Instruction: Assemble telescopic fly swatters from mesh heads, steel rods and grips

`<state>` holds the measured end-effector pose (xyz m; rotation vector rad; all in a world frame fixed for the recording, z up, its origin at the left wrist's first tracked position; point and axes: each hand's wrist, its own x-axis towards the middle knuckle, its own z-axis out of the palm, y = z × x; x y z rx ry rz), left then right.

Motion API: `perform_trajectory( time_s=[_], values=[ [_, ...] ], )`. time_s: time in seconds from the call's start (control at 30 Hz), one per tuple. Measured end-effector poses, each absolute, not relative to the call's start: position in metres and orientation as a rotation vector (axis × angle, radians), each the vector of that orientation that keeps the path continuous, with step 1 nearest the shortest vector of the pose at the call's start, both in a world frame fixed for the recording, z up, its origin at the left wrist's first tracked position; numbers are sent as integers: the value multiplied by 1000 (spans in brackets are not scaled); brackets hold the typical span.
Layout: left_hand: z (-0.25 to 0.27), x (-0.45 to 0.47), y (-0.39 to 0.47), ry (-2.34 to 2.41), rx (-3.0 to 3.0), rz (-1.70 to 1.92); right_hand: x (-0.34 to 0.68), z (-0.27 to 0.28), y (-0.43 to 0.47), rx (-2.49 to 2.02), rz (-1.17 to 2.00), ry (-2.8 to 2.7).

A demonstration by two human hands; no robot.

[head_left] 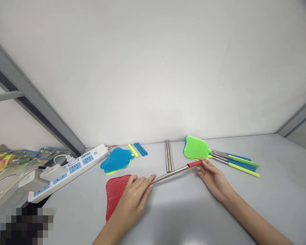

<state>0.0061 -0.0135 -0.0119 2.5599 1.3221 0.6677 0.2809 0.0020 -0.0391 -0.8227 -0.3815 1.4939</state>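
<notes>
A red fly swatter (pixel 116 194) lies slantwise in front of me, its mesh head to the left and its metal rod running up to the right. My left hand (pixel 139 194) grips the rod near the head and hides part of both. At the rod's far end is a short red handle sleeve (pixel 194 164), whose tip my right hand (pixel 211 175) pinches between thumb and fingers. Three bare metal rods (pixel 169 156) lie side by side just behind the swatter. Close to my right hand is a stack of assembled fly swatters (pixel 197 148), green on top of blue.
Loose blue swatter heads (pixel 117 159) lie at the left, with one yellow and two blue handle sleeves (pixel 140 149) beside them. A white power strip (pixel 68 172) with plugs runs along the left edge. Colourful packages (pixel 12 161) sit beyond it. A wall (pixel 163 85) closes the table's back.
</notes>
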Motion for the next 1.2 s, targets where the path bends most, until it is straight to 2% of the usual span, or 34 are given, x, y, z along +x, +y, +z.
perform_trajectory(
  time_s=[1.2],
  values=[
    [-11, 7, -13, 1417, 2480, 437, 289, -47, 6, -833, 1422, -507]
  ],
)
